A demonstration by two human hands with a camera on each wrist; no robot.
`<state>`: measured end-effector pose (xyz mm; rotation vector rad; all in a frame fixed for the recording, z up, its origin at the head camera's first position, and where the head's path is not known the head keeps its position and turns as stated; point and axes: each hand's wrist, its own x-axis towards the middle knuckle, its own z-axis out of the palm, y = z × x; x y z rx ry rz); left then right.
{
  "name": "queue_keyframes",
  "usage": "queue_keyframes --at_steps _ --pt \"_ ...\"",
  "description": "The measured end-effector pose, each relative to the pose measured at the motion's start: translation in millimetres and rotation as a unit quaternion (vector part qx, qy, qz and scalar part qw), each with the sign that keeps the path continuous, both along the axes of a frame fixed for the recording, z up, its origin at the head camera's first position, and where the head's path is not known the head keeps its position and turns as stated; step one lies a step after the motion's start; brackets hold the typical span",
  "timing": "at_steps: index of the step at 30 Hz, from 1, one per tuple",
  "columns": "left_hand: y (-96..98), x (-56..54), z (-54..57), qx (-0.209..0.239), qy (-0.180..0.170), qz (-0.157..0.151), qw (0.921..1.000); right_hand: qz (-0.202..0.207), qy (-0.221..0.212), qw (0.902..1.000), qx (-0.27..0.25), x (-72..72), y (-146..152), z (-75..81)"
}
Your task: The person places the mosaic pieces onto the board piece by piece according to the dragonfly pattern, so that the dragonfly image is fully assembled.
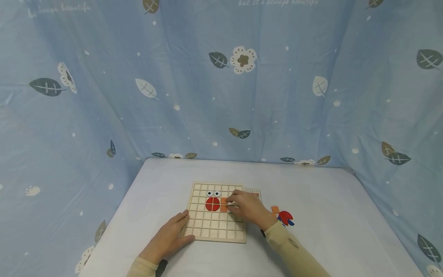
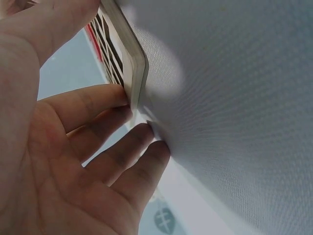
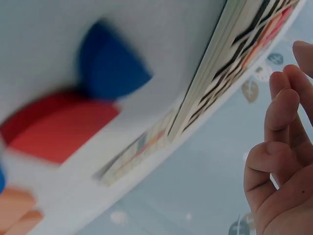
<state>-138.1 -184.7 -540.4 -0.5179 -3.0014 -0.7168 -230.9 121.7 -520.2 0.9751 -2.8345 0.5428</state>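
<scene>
A wooden grid board (image 1: 204, 233) lies on the white table, bearing two white eye pieces (image 1: 217, 193) over a red disc (image 1: 210, 204). Orange tiles (image 1: 223, 205) sit just right of the disc. My right hand (image 1: 247, 206) is over the board, its fingertips right at the orange tiles' right edge. In the right wrist view that hand's fingers (image 3: 279, 117) are bent, with no piece showing between them. At the board's front left corner, my left hand (image 1: 169, 236) rests its fingertips along the left edge, thumb on the front edge.
Right of the board lie an orange tile (image 1: 275, 209), a red piece (image 1: 284, 216) and blue pieces (image 1: 291, 222). A gridded card (image 1: 254, 191) shows partly behind my right hand. A blue patterned curtain (image 1: 194, 96) surrounds the table (image 1: 322, 200) at the back and sides.
</scene>
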Motion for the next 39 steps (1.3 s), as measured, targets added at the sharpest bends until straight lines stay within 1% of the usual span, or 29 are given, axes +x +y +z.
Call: queue_keyframes --at_steps 4,10,13,16,19,22,24,29,33,39 --pt "0.3 -0.3 -0.1 -0.002 0.002 0.002 1.0 -0.006 0.019 0.9997 -0.014 3.6 17 4.5" --pt "0.7 0.1 0.3 -0.005 -0.003 0.006 1.0 -0.006 0.071 0.9969 -0.033 6.3 54 4.6" --pt "0.8 0.5 0.1 -0.008 -0.007 0.01 0.9999 -0.018 0.075 0.9963 -0.038 5.6 74 4.1" --pt "0.7 0.4 -0.5 -0.01 -0.004 0.011 0.9999 -0.039 0.057 0.9967 -0.042 4.3 94 4.9" --pt "0.8 -0.1 -1.6 -0.014 -0.003 0.013 0.9998 -0.074 0.034 0.9959 -0.039 3.7 112 4.0" --pt "1.0 -0.3 -1.8 -0.015 -0.003 0.012 0.9998 -0.104 0.011 0.994 -0.03 5.1 126 0.4" --pt "1.0 0.1 -0.7 -0.018 -0.006 0.014 0.9997 -0.115 -0.006 0.9931 -0.025 6.5 133 -2.8" --pt "0.7 1.5 2.9 -0.016 -0.007 0.018 0.9997 -0.12 -0.035 0.9921 -0.014 10.0 142 -7.6" --pt "1.0 1.8 3.0 -0.004 -0.004 0.011 0.9999 -0.117 -0.04 0.9923 0.002 10.6 148 -12.0" --pt "1.5 1.7 0.9 -0.008 -0.003 0.013 0.9999 -0.111 -0.043 0.9928 0.014 12.2 150 -15.2"
